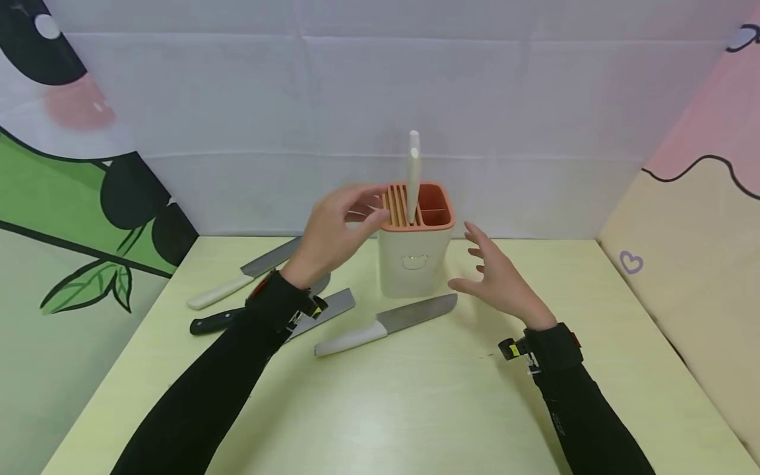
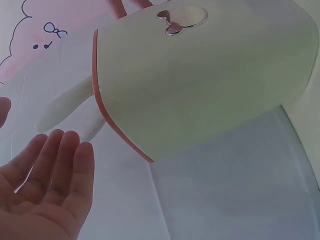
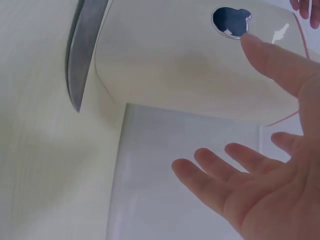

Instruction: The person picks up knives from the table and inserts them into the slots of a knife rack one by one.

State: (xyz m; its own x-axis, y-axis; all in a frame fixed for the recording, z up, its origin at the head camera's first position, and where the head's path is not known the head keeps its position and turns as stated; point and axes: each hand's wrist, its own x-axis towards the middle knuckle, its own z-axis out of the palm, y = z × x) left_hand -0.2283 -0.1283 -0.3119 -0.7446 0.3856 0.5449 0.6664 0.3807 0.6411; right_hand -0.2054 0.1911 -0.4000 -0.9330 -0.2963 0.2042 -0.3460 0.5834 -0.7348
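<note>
L hand (image 1: 335, 227) is up by the slotted side of the knife holder (image 1: 410, 270), palm in, fingers loosely extended w/ gaps, nothing held; can't tell for sure if the fingertips touch the rim. R hand (image 1: 499, 280) is spread wide on the other side, thumb apart from fingers, also holding nothing, just beside the holder wall.

Holder stands upright toward the back of the worktop (image 1: 380, 409), orange top (image 1: 435, 198) w/ slots L, bigger compartments R. White handles (image 2: 65, 105) stick up out of the slots; L wrist view shows 2.

Round it: white-handled knife (image 1: 418, 315) lies just in front, blade tip pointing R, near R hand. Further L: black-handled knife (image 1: 215, 322), a 2nd blade (image 1: 338, 307) w/ its handle hidden under the L forearm, & a white-handled cleaver (image 1: 270, 258) farthest back.

Risks, my read: R hand dropping w/o a look could meet that front blade. L sleeve (image 1: 208, 389) hangs over the loose knives, so a low pull back might drag or spin one. Holder seems unbraced; a knock on the tall handles could tip or shift it.
</note>
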